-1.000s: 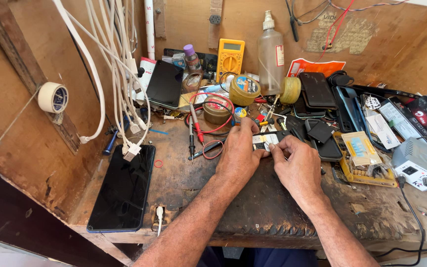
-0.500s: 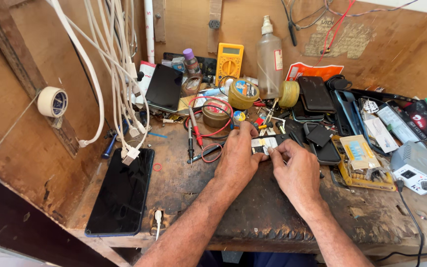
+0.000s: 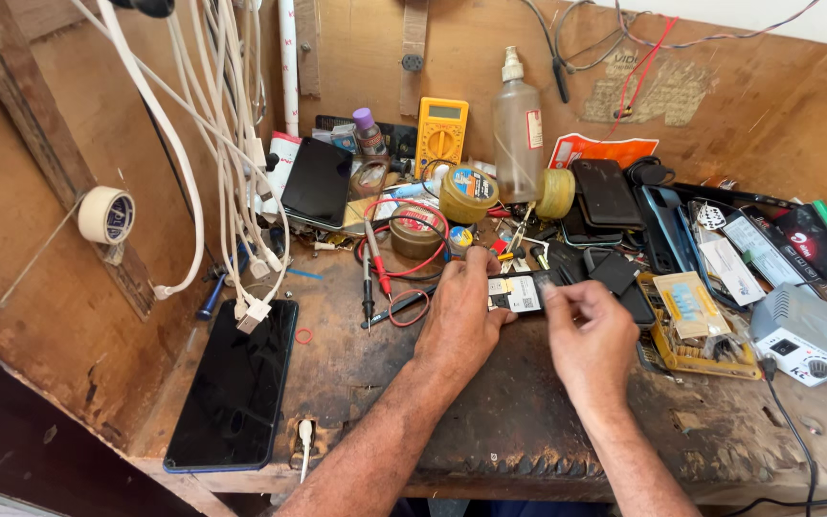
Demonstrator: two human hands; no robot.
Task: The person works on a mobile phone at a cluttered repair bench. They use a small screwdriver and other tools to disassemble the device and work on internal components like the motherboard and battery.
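Since a second ago the right hand (image 3: 593,340) has drawn back a little from the opened phone (image 3: 521,290) and lifted, where before both hands sat close together over it. The left hand (image 3: 459,321) has hardly moved. That reads as one hand steadying the work while the other comes away with, or re-grips, something small taken from it.

The opened phone lies flat on the bench (image 3: 528,431), in the middle of the clutter, just in front of the rolls of tape (image 3: 468,194) and a yellow meter (image 3: 441,134). Its pale label side faces up.

The left hand rests palm down, forearm running up from the near edge, its fingers curled over the phone's left end and pressing it to the bench. The right hand hovers just beside the phone's right end, wrist slightly raised, thumb and forefinger pressed together in a pinch. Whether they grip a small part or only each other is hard to tell, as that spot is blurred.

A second phone with a dark screen (image 3: 234,388) lies well apart at the left, beneath hanging white cables (image 3: 232,191). A grey soldering station (image 3: 801,335) sits far right.
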